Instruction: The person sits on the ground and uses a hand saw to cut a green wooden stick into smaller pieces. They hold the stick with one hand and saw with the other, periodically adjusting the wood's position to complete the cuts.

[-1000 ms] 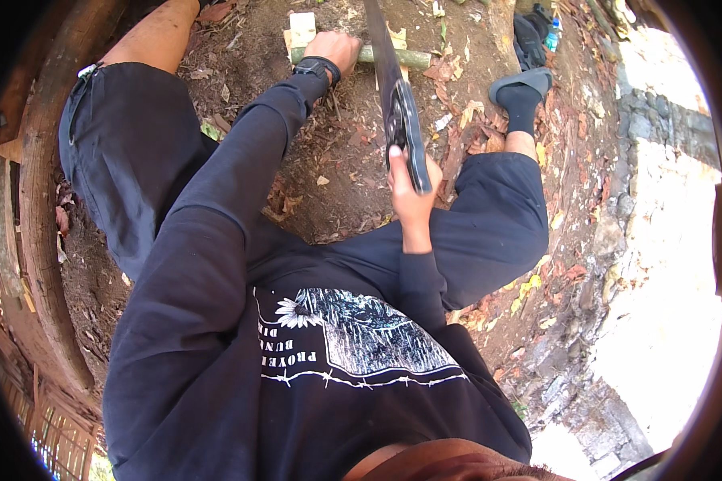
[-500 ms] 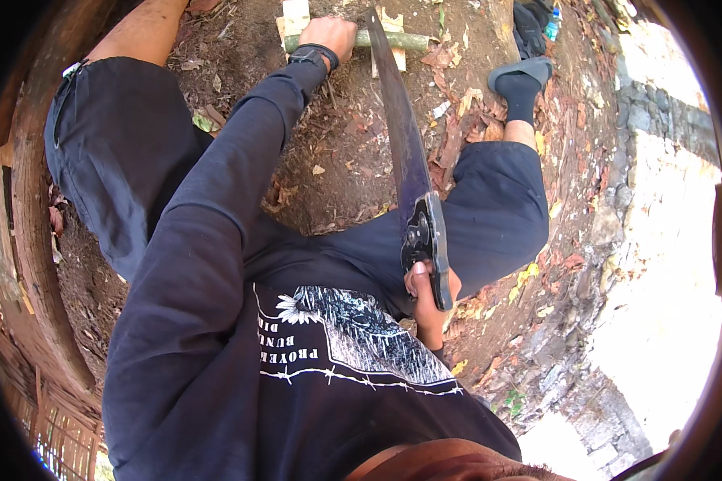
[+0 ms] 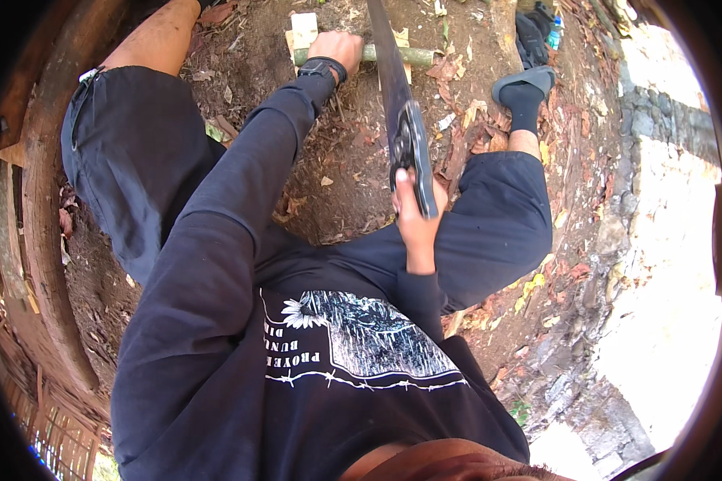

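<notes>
Saw (image 3: 395, 84) crosses over the stick (image 3: 417, 56), blade pointing away from the person, long axis leaning slightly left; its tip is out of view. Right hand (image 3: 419, 210) is wrapped round the saw's handle (image 3: 413, 140). Left hand (image 3: 341, 52) grips the stick, which runs left to right. Pale wood (image 3: 303, 30) sits beside that hand, on soil (image 3: 337, 172).

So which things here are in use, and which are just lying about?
In use:
- saw, in the right hand
- green stick, gripped by the left hand
- pale wood block beside the stick, probably

Apparently just lying about:
- bottle
- dark bundle
- fallen leaves
</notes>
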Demonstrator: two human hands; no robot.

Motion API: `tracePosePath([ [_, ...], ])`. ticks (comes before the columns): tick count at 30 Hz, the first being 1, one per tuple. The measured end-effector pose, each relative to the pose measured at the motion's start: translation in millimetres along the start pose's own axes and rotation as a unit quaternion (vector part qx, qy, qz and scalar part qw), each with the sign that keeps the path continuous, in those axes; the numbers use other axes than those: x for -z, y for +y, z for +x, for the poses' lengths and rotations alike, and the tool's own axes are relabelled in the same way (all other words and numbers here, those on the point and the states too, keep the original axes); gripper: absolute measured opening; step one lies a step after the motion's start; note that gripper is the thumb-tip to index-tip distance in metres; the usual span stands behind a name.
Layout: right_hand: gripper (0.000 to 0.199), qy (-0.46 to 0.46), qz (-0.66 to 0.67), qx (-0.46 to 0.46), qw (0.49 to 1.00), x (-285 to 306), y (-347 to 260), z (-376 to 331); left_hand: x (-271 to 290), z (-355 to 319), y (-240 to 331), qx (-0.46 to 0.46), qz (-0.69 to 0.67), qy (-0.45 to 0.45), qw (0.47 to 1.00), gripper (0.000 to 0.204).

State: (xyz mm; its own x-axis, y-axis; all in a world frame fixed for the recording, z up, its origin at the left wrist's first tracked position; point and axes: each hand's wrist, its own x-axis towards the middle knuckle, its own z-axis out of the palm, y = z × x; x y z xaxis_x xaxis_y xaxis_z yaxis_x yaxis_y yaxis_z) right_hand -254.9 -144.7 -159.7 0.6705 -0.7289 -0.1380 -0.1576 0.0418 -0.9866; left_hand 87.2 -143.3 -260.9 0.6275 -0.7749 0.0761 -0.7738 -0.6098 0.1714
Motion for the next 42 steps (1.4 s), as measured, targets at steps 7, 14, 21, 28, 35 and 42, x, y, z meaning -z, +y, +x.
tracePosePath([
  [7, 0.013, 0.006, -0.042, -0.081, 0.996, 69, -58, -126, -12, -5, -9, -0.015, 0.009, 0.027, 0.999, 0.014],
  [14, 0.019, -0.011, -0.054, 0.052, 0.997, 7, 9, 5, -1, -6, 1, -0.048, 0.001, 0.007, 0.999, 0.014],
  [21, 0.026, 0.009, -0.008, 0.024, 1.000, -18, 16, 30, 0, -5, 3, 0.000, -0.008, 0.010, 1.000, 0.013],
  [28, 0.011, -0.001, -0.081, -0.065, 0.995, 74, -46, -123, 2, -4, 3, -0.001, 0.000, 0.009, 1.000, 0.015],
  [35, 0.016, 0.003, 0.040, -0.073, 0.997, 39, -37, -65, -6, -5, 0, -0.043, 0.006, 0.010, 0.999, 0.015],
  [42, 0.027, 0.024, -0.022, 0.059, 0.998, -31, 16, 46, 0, -2, 3, -0.002, 0.007, 0.008, 1.000, 0.014],
])
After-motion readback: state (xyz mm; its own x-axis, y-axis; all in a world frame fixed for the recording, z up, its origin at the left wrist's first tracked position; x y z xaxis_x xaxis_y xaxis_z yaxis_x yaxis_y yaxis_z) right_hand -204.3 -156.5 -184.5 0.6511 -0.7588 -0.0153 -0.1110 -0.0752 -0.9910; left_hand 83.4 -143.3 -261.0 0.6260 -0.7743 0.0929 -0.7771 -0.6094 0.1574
